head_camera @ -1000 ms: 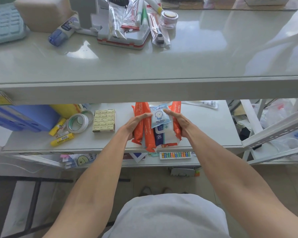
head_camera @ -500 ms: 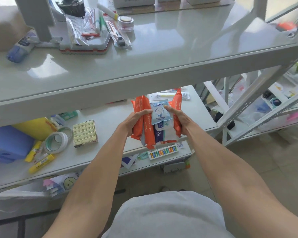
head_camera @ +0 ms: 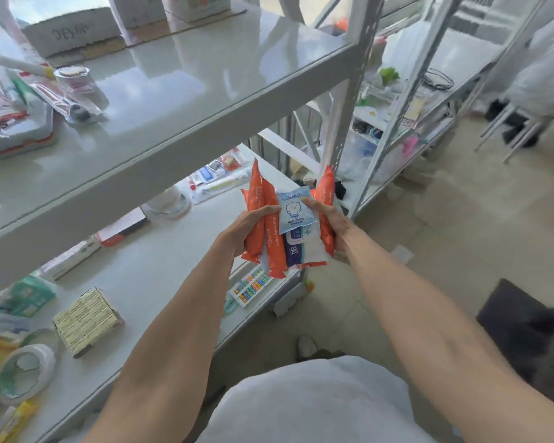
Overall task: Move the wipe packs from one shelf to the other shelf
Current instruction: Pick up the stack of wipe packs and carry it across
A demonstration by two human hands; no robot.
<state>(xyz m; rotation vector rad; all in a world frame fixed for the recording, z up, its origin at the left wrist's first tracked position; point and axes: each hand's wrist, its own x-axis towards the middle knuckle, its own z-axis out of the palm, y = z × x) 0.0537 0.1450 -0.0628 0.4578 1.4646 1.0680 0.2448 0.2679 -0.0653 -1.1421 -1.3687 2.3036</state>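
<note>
Both hands squeeze one bundle of wipe packs (head_camera: 295, 219) between them, held in the air past the right front corner of the middle shelf (head_camera: 147, 276). My left hand (head_camera: 248, 228) presses the orange packs on the bundle's left side. My right hand (head_camera: 328, 220) presses an orange pack on its right side. A pale blue pack with a cartoon face sits on top in the centre, above a white and dark blue pack. A second white shelf unit (head_camera: 403, 100) stands further right, with small items on its boards.
The glass-topped upper shelf (head_camera: 179, 84) juts out above the left, with tubes, packets and a small jar. A white upright post (head_camera: 349, 100) stands just behind the bundle. Tape rolls (head_camera: 23, 369), a box of yellow strips (head_camera: 85, 321) lie lower left. A dark seat (head_camera: 531, 330) is at right.
The bundle has come up off the middle shelf and out toward the right, still pinched between both hands. My view has swung right, bringing the second shelf unit and the floor into sight.
</note>
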